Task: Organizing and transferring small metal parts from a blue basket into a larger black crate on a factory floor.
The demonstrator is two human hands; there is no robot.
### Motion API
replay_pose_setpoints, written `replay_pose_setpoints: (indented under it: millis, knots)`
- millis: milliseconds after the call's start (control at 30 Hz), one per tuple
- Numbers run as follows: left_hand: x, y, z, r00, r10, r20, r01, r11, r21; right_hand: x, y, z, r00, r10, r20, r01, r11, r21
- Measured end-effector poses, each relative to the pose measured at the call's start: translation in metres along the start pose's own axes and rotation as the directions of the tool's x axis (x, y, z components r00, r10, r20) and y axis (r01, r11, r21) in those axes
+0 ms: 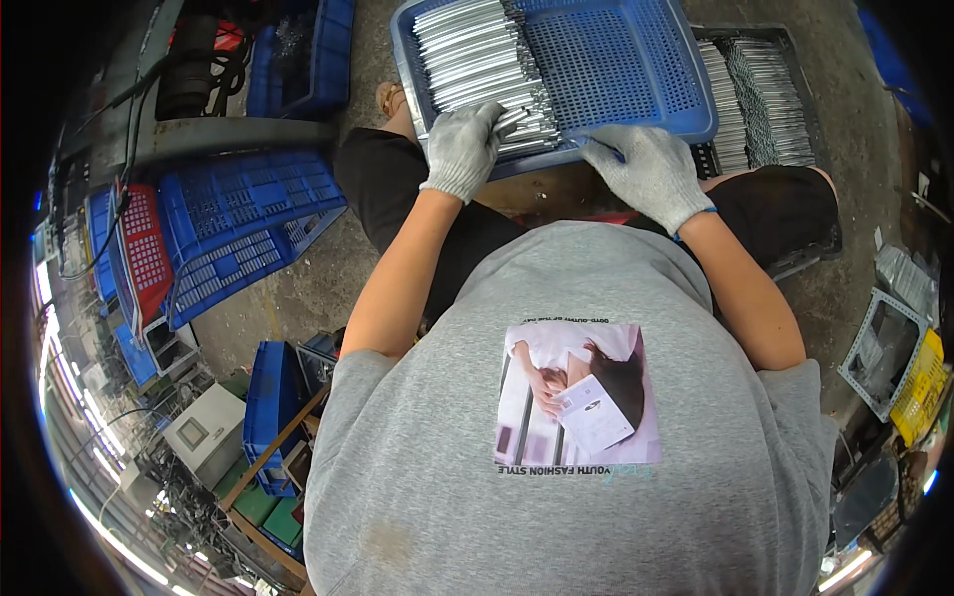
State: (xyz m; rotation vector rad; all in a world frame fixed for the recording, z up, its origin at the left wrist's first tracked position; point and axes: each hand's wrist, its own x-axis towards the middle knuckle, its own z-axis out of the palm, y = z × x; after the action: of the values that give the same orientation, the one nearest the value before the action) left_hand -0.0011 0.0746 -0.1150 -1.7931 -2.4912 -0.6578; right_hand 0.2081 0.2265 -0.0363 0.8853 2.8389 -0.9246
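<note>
A dark crate (740, 31) flanks the blue basket (616, 60); left fingers (489, 116) touch rods (467, 50), right fingers (624, 137) the rim (556, 159), grips unclear.

Floor (857, 129): was grey, stained and concrete-like, speckled with small bits on the left.
Blue crates (248, 199): stood tipped on the left, slatted, beside a red crate (146, 243).
Metal beam (238, 139): crossed the upper left, dull grey, with dark cables near it.
Grey box (202, 427): sat at lower left with a small display, just beside a blue bin (268, 407).
Right edge: held a pale rectangular frame (900, 306) and a yellow item (916, 392), too distorted to identify.
Strip lights (119, 541): glowed white at the lower left, bent by the lens.
</note>
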Motion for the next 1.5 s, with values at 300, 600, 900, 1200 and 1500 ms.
replay_pose_setpoints:
  millis: [300,600,900,1200,1500]
  knots:
    - [0.002,-0.008,0.007,0.991,-0.037,0.130,0.022,0.993,0.118,-0.010,0.001,-0.005,1.000,-0.005,0.013,0.005,1.000,-0.014]
    - [-0.006,0.018,-0.048,0.951,-0.027,0.308,0.176,0.866,-0.468,-0.013,-0.006,-0.011,0.963,-0.220,-0.154,0.228,0.973,0.033]
    - [-0.010,0.034,-0.054,0.979,0.116,0.165,-0.034,0.902,-0.431,-0.015,-0.014,-0.019,0.975,-0.216,-0.047,0.211,0.972,-0.101]
    - [-0.012,0.054,-0.054,0.993,0.106,-0.042,-0.114,0.936,-0.332,-0.013,-0.019,-0.023,0.979,-0.199,-0.047,0.194,0.977,-0.091]
    - [-0.014,0.053,-0.054,0.984,0.143,-0.103,-0.163,0.960,-0.230,-0.013,-0.019,-0.023,0.984,-0.170,-0.046,0.167,0.984,-0.065]
